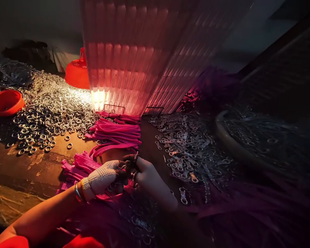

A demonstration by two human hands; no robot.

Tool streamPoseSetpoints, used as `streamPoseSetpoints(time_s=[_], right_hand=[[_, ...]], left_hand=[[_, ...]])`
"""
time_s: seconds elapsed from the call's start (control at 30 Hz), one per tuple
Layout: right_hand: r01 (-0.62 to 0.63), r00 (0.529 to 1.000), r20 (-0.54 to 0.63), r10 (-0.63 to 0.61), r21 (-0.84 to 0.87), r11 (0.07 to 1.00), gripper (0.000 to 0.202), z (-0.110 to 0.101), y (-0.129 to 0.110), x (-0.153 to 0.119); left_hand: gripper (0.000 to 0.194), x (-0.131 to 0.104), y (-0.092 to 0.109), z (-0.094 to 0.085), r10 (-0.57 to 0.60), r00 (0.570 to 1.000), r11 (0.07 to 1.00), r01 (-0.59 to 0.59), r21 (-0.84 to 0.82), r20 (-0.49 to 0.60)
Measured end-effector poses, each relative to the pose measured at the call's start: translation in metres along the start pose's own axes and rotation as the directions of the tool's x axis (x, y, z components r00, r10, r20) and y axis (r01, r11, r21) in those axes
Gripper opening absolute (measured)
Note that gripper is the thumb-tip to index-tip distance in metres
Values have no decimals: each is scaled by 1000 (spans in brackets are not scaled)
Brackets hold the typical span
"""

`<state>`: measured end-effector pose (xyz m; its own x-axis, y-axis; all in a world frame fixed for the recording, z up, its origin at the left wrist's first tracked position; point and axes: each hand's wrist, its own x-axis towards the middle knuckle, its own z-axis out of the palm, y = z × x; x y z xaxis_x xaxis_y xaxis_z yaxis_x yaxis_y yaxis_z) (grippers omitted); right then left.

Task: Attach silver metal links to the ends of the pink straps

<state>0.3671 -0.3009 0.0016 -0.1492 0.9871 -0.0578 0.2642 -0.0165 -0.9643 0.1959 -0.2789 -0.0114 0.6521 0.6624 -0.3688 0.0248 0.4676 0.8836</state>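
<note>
My left hand (103, 178), in a white dotted glove with darkened fingertips, is closed, its fingers bent inward. Fingertip to fingertip with it is my right hand (146, 176), also closed, with dark coverings on some fingers. Small dark and shiny bits show between them, too shadowed to name. Pink straps (80, 166) lie beneath and beside my left hand. Beyond both hands is a stacked bundle of pink straps (116, 132). To the right of my right hand spreads a pile of metal snap hooks (187, 144).
Metal rings (54, 110) are heaped at the left under an orange lamp (77, 74). An orange bowl (14, 105) stands at the far left. Ribbed translucent panels (119, 62) rise behind the straps. A dim round container's rim (226, 137) curves at the right.
</note>
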Motion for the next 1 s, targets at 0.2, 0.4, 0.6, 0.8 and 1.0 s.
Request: streamPoseSetpoints(time_s=[0.2,0.4,0.6,0.8,1.0], right_hand=[[68,996,-46,-74,-129,989,40,-4,2,-12],[380,911,90,-402,-563,735,44,-5,11,-22],[318,921,115,-371,-772,550,14,-14,9,-22],[236,958,24,-287,-638,733,19,-9,11,-20],[218,890,-120,-439,-735,643,10,2,20,-18]], left_hand=[[36,-1,3,-10,-31,999,998,32,61,-28],[31,13,0,-14,-320,938,926,339,-165,134],[37,4,5,-8,-156,986,985,151,89,52],[32,0,10,-2,116,993,934,-98,342,-32],[19,13,11,-3,-49,998,994,51,102,-29]])
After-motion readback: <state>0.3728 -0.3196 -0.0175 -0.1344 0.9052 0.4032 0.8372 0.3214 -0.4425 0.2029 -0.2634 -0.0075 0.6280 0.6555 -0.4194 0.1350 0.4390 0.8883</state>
